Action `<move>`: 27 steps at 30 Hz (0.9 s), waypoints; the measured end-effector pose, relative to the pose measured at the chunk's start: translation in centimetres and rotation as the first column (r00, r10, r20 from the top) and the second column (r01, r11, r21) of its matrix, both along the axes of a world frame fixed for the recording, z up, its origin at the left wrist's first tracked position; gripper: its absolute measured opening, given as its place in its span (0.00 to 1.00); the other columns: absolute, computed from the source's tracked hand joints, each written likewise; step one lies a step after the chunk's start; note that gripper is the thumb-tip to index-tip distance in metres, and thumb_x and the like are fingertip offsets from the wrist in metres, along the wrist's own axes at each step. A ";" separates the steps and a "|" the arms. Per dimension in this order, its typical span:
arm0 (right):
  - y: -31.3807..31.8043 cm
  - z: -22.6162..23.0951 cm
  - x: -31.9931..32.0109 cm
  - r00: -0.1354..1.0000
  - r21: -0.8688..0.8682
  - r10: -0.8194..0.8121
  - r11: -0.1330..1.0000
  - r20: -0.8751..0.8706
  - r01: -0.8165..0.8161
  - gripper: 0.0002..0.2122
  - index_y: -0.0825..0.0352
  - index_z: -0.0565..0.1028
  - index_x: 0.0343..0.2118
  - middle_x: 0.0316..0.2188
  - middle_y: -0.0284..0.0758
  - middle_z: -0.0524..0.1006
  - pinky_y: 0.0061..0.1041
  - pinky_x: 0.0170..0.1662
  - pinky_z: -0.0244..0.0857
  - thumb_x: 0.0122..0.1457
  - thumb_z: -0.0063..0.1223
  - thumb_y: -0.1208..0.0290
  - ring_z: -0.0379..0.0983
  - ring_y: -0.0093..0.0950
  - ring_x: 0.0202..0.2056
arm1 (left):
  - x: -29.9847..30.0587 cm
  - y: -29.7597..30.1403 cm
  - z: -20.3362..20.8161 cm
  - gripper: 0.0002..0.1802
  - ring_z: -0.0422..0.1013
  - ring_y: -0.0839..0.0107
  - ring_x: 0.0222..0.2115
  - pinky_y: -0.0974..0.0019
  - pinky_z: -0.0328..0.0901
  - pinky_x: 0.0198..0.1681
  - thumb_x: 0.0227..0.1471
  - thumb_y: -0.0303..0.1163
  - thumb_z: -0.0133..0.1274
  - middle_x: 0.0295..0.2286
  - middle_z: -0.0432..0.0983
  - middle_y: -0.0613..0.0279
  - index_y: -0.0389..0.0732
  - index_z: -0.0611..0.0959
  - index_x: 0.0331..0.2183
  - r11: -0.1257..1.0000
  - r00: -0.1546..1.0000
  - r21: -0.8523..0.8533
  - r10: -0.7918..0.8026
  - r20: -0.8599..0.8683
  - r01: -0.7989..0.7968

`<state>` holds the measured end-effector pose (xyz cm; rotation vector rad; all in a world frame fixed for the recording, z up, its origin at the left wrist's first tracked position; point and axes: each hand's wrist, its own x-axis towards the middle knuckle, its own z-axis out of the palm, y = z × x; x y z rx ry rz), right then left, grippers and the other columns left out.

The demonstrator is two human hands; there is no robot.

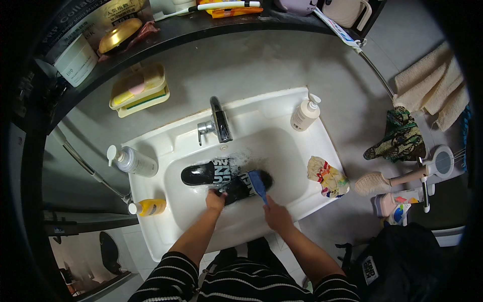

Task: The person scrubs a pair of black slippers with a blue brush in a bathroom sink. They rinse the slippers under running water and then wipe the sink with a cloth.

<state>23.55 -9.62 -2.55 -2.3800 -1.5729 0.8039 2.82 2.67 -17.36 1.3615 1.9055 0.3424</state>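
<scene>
Two wet black slide sandals with pale lettering lie in the white sink. The left sandal (197, 175) points its bare end toward the left. Beside it, the nearer sandal (237, 192) is tilted in the basin, and my left hand (216, 201) grips its left edge, the fingertips partly hidden. My right hand (278, 215) is closed round the handle of a blue scrubbing brush (258, 185). The brush head rests against the strap of the nearer sandal. Suds and dark splashes surround both sandals.
A faucet (220, 121) overhangs the basin's back. On the rim stand a grey-white pump bottle (136, 162), a yellow bottle (148, 207), a cream pump bottle (305, 114) and a crumpled patterned cloth (328, 177). A dark shelf (201, 38) curves above; a black bag (397, 261) sits lower right.
</scene>
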 end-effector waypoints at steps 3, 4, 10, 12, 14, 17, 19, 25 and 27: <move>0.4 1.6 -1.6 1.000 -0.075 0.019 0.997 0.007 -0.018 0.21 0.59 0.63 0.55 0.26 0.49 0.76 0.49 0.36 0.64 0.59 0.42 0.60 0.72 0.51 0.30 | -1.0 0.5 -0.2 0.28 0.71 0.54 0.42 0.59 0.65 0.46 0.37 0.43 0.65 0.38 0.75 0.48 0.37 0.76 0.39 0.986 0.986 0.027 -0.165 -0.005 0.165; 0.3 1.2 -1.1 1.000 -0.055 0.019 0.998 -0.001 -0.019 0.21 0.59 0.62 0.55 0.26 0.50 0.76 0.48 0.36 0.64 0.59 0.42 0.60 0.72 0.51 0.30 | -1.5 1.4 -0.4 0.27 0.71 0.54 0.42 0.59 0.65 0.45 0.37 0.42 0.65 0.39 0.75 0.48 0.37 0.76 0.39 0.985 0.986 0.044 -0.169 -0.001 0.169; 0.6 1.2 0.2 1.000 -0.091 0.011 0.996 0.009 -0.010 0.22 0.59 0.61 0.56 0.27 0.51 0.76 0.48 0.36 0.65 0.59 0.42 0.60 0.72 0.51 0.30 | 1.0 1.2 -2.0 0.27 0.69 0.51 0.43 0.56 0.64 0.46 0.43 0.42 0.60 0.40 0.71 0.45 0.37 0.72 0.41 1.000 0.977 0.003 -0.026 -0.211 0.027; 0.4 1.0 -0.1 0.999 -0.068 -0.027 0.997 0.025 0.029 0.22 0.59 0.62 0.56 0.27 0.50 0.76 0.48 0.36 0.65 0.59 0.42 0.60 0.73 0.51 0.30 | 2.4 1.1 0.4 0.27 0.67 0.52 0.45 0.54 0.63 0.48 0.44 0.45 0.58 0.41 0.71 0.46 0.35 0.72 0.41 0.985 0.965 -0.111 -0.155 -0.213 0.133; 0.8 1.2 0.3 0.998 -0.043 -0.013 0.999 0.055 0.015 0.22 0.61 0.60 0.56 0.27 0.50 0.76 0.47 0.36 0.65 0.60 0.41 0.60 0.73 0.50 0.30 | 2.1 1.3 3.9 0.24 0.66 0.51 0.46 0.56 0.63 0.48 0.43 0.43 0.59 0.41 0.71 0.47 0.37 0.74 0.39 0.960 0.925 -0.084 -0.279 -0.258 0.266; 0.8 1.3 0.8 0.999 0.034 -0.019 0.999 0.051 0.018 0.23 0.60 0.60 0.57 0.26 0.49 0.76 0.47 0.36 0.65 0.60 0.41 0.60 0.73 0.49 0.30 | -0.5 2.5 7.3 0.22 0.64 0.51 0.47 0.59 0.63 0.47 0.34 0.33 0.63 0.42 0.70 0.49 0.40 0.76 0.36 0.901 0.964 0.358 -0.189 -0.187 0.246; 0.7 1.5 0.5 1.000 0.049 -0.015 0.999 0.008 0.014 0.22 0.60 0.61 0.56 0.26 0.49 0.76 0.47 0.37 0.65 0.59 0.42 0.61 0.73 0.49 0.30 | -2.7 4.8 7.8 0.36 0.58 0.50 0.51 0.51 0.56 0.52 0.31 0.34 0.65 0.49 0.64 0.51 0.44 0.70 0.46 0.786 0.904 0.469 -0.261 -0.339 0.403; 1.4 1.3 -1.5 0.996 0.095 -0.001 0.995 -0.091 0.010 0.21 0.61 0.64 0.54 0.29 0.49 0.76 0.46 0.38 0.64 0.57 0.45 0.63 0.73 0.50 0.32 | -2.3 5.7 6.2 0.54 0.54 0.51 0.53 0.49 0.51 0.55 0.33 0.49 0.65 0.52 0.57 0.49 0.48 0.56 0.59 0.787 0.703 0.015 -0.541 -0.461 0.616; 1.5 1.4 -1.5 0.995 0.079 -0.002 0.997 -0.095 0.010 0.21 0.61 0.64 0.54 0.30 0.49 0.76 0.46 0.38 0.65 0.57 0.45 0.63 0.73 0.50 0.32 | -1.1 4.3 5.0 0.53 0.59 0.54 0.49 0.55 0.57 0.52 0.32 0.50 0.65 0.48 0.60 0.49 0.47 0.58 0.58 0.793 0.706 -0.011 -0.549 -0.447 0.610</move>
